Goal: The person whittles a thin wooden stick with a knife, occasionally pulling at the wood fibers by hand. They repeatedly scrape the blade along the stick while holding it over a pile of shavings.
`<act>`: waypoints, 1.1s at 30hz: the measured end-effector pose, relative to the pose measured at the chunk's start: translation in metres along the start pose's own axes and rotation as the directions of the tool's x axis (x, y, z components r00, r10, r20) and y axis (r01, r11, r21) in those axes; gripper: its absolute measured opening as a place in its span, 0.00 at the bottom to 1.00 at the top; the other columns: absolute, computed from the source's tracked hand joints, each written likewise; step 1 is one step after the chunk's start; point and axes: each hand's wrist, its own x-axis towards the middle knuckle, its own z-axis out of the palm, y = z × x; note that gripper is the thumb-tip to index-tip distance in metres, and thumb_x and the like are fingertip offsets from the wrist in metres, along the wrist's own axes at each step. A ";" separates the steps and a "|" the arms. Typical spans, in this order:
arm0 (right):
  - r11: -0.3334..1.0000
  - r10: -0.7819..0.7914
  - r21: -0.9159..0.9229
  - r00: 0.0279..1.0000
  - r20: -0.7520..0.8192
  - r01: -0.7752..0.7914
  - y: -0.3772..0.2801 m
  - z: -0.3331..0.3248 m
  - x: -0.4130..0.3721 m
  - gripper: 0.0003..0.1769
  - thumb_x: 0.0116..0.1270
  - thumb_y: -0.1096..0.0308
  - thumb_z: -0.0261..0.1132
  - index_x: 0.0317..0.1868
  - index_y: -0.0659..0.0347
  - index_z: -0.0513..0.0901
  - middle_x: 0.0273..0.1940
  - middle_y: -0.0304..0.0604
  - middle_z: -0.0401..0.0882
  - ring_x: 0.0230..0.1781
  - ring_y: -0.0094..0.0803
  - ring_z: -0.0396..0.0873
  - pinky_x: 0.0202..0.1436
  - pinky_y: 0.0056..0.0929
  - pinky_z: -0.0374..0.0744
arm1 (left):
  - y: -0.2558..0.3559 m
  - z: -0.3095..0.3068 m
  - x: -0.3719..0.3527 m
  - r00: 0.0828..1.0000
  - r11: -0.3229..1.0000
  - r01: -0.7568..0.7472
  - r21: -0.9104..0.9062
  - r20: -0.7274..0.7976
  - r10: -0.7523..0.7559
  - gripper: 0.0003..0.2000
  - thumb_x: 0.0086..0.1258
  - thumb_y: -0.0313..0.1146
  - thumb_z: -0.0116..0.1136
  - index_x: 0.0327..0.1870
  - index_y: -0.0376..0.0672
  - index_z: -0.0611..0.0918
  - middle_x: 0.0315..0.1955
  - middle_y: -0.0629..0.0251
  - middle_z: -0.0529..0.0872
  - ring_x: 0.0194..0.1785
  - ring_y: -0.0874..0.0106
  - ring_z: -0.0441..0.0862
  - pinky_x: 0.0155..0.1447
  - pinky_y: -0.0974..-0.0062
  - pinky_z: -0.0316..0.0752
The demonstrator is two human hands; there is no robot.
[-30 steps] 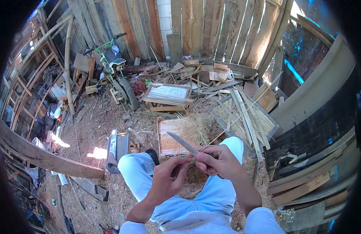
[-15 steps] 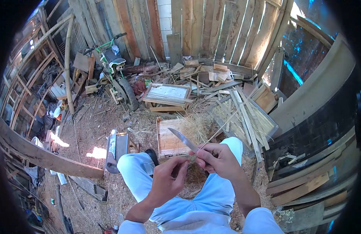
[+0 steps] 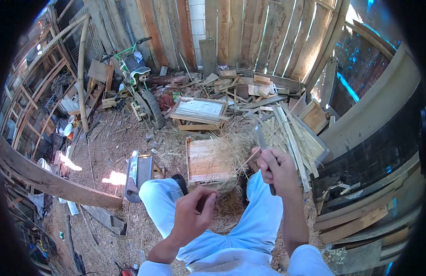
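My right hand (image 3: 278, 172) is closed around the handle of a knife (image 3: 259, 134), whose blade points up and away from me. Lower and to the left, my left hand (image 3: 196, 211) is closed in a pinch over my lap. A thin pale strip (image 3: 243, 165) seems to run from its fingertips toward the right hand; the pinched end is hard to make out. Between and beyond my knees, a shallow wooden box (image 3: 210, 158) lies on the ground, with a heap of fine shavings (image 3: 236, 147) over its right side.
A hand saw (image 3: 132, 177) rests on a low block at left, near my knee. Beyond the box are a framed panel (image 3: 199, 110), piled scrap wood (image 3: 249, 89) and a small green motorbike (image 3: 137, 73). Long strips (image 3: 291, 138) lie at right; a plank (image 3: 56, 184) crosses at left.
My right hand has swung to the right and slightly up with the knife, away from my left hand. The blade now points more steeply upward. My left hand has barely moved.
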 end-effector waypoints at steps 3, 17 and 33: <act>0.996 0.093 0.004 0.993 0.076 -0.094 -0.001 0.009 -0.006 0.15 0.73 0.63 0.52 0.51 0.65 0.76 0.22 0.29 0.66 0.16 0.12 0.59 0.15 0.13 0.57 | 0.001 0.003 0.006 0.996 0.997 -0.071 -0.024 -0.048 0.070 0.03 0.65 0.23 0.56 0.36 0.34 0.79 0.17 0.67 0.78 0.20 0.83 0.72 0.23 0.83 0.65; 0.988 0.009 -0.155 0.984 0.176 0.019 0.018 0.034 -0.009 0.18 0.73 0.58 0.54 0.48 0.66 0.79 0.17 0.28 0.64 0.15 0.12 0.58 0.17 0.14 0.57 | -0.012 0.002 0.022 0.994 0.958 0.100 -0.270 -0.013 -0.108 0.07 0.70 0.29 0.53 0.37 0.35 0.80 0.20 0.74 0.77 0.23 0.87 0.67 0.25 0.85 0.60; 0.996 0.072 -0.067 0.968 0.242 -0.057 0.002 0.039 -0.009 0.23 0.75 0.57 0.44 0.59 0.65 0.71 0.23 0.32 0.66 0.17 0.13 0.58 0.18 0.12 0.58 | -0.019 0.000 0.024 0.996 0.945 0.069 -0.319 -0.030 -0.083 0.08 0.72 0.31 0.51 0.39 0.36 0.79 0.30 0.71 0.82 0.32 0.86 0.71 0.34 0.86 0.65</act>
